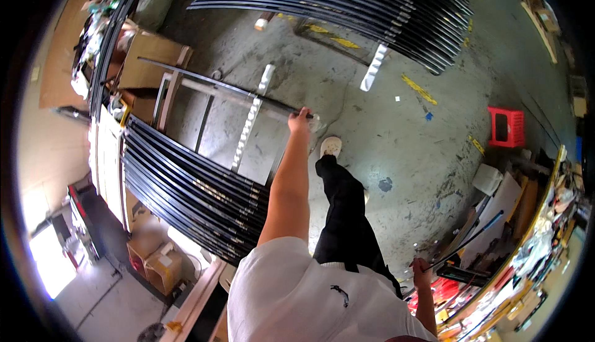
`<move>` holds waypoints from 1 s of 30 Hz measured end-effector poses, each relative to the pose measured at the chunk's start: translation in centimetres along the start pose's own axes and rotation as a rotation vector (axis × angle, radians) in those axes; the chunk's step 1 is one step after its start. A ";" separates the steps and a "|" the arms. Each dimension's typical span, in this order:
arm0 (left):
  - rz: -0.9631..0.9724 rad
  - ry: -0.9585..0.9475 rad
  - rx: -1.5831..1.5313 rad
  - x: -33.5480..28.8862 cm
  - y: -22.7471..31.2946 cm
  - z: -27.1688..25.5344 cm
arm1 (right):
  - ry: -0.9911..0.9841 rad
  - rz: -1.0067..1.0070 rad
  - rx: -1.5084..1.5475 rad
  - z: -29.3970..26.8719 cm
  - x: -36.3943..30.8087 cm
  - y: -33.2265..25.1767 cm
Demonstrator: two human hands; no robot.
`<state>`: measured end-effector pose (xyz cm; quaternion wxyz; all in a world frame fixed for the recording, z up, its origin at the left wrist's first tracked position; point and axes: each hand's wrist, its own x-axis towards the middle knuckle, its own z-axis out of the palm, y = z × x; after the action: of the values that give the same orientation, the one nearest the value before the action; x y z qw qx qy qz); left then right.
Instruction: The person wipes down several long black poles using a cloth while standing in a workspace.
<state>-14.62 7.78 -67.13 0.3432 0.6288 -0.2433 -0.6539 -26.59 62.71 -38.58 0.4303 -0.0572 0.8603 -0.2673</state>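
Note:
My left hand (300, 119) is stretched out in front of me, its fingers closed round the near end of a long black bar (217, 83). From there the bar runs to the far left, crossing a white notched strip (251, 119). Low on the right, my right hand (422, 272) grips a thin dark rod (462, 245) that slants up and away to the right, with a bluish far end. Closest to my left arm lies a row of long black bars (192, 187), side by side on a rack.
Another row of black bars (328, 1) spans the far side, over a second white strip (374, 68). A red plastic stool (506, 127) stands on the grey floor to the right. Cluttered shelving (527, 261) lines the right; cardboard boxes (149, 60) stand at left.

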 end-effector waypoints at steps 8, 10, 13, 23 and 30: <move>-0.009 -0.228 -0.048 -17.9 4.5 -3.1 | -0.020 0.042 -0.085 2.7 0.0 -2.5; 0.087 -0.314 -0.051 -23.6 3.4 -4.1 | -0.016 -0.109 -0.035 3.0 0.3 -4.3; 0.048 -0.393 -0.010 -33.8 6.1 -2.3 | -0.073 -0.275 0.053 2.6 0.2 -7.5; 0.260 -0.881 -0.213 -49.8 9.9 6.1 | -0.074 -0.578 0.259 -1.6 -6.3 -18.4; 0.370 -0.821 -0.205 -52.8 12.1 5.7 | 0.052 -0.685 0.566 -4.7 -8.6 -15.0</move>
<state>-19.89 39.13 -22.96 0.3897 0.2266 -0.4013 -0.7973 -26.86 54.71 -22.59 0.2937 -0.2119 0.6952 -0.6209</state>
